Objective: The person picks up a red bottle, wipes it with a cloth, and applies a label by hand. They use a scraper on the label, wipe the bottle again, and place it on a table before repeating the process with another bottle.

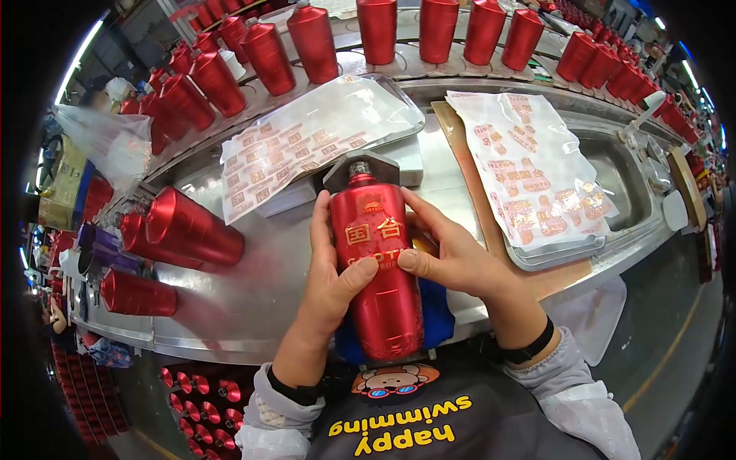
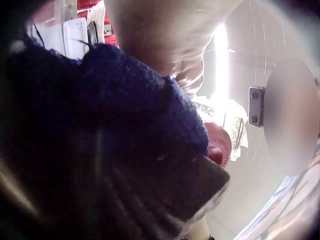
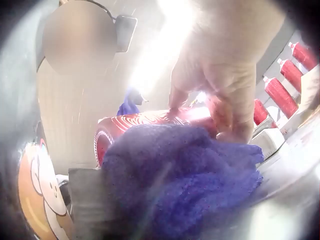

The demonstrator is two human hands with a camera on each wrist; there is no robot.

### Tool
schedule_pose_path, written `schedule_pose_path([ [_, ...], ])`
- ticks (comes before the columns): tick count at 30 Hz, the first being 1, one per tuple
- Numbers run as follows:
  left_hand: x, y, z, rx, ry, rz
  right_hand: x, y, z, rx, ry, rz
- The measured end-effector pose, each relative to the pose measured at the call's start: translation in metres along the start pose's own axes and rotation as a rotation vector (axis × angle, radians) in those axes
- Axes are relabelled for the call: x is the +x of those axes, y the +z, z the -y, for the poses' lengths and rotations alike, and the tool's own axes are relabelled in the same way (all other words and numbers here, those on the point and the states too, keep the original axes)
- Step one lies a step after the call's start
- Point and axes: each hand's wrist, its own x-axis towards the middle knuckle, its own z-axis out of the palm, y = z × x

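A glossy red bottle [image 1: 381, 307] with gold lettering lies tilted before me, its silver-topped neck pointing away. My left hand [image 1: 326, 268] grips its left side, thumb lying over the front. From the right, my right hand [image 1: 460, 257] holds it too, thumb over the lettering and fingers curled round behind. Under the bottle's lower part sits a blue cloth [image 1: 438, 313], seen large in the right wrist view with the bottle's base end [image 3: 103, 147] showing past it. A dark angular rest [image 1: 392, 170] stands behind the neck. In the left wrist view the cloth [image 2: 125, 95] hides most of the bottle.
Printed label sheets lie on a tray [image 1: 414, 115] at the back left and on another tray [image 1: 537, 259] at right. Several red bottles [image 1: 313, 46] line the conveyor behind; more red bottles [image 1: 192, 230] lie at left. A sink [image 1: 621, 180] is at far right.
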Motion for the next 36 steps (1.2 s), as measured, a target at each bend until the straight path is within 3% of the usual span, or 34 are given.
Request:
schedule_pose_path([
  [13,-0.001,0.0,0.001,0.06,0.032,-0.004,0.001,-0.001,-0.005,-0.171,-0.043,-0.021],
  [18,0.002,0.006,-0.006,-0.139,-0.045,-0.07,0.001,-0.001,0.001,-0.054,0.039,0.002],
  [22,0.004,0.0,0.001,-0.013,0.021,-0.041,-0.001,-0.004,0.005,-0.071,0.015,-0.054],
  [28,0.007,0.0,-0.003,-0.049,0.026,-0.006,0.023,-0.009,0.037,-0.783,-0.316,-0.213],
  [29,0.007,0.001,-0.003,-0.067,0.023,-0.007,0.029,-0.003,0.036,-0.833,-0.44,-0.281],
  [32,0.008,0.0,-0.001,-0.092,0.038,-0.005,0.04,0.005,0.045,-0.894,-0.582,-0.298],
  [36,0.011,-0.005,0.013,-0.076,0.122,-0.047,0.04,0.005,0.047,-0.882,-0.621,-0.285],
])
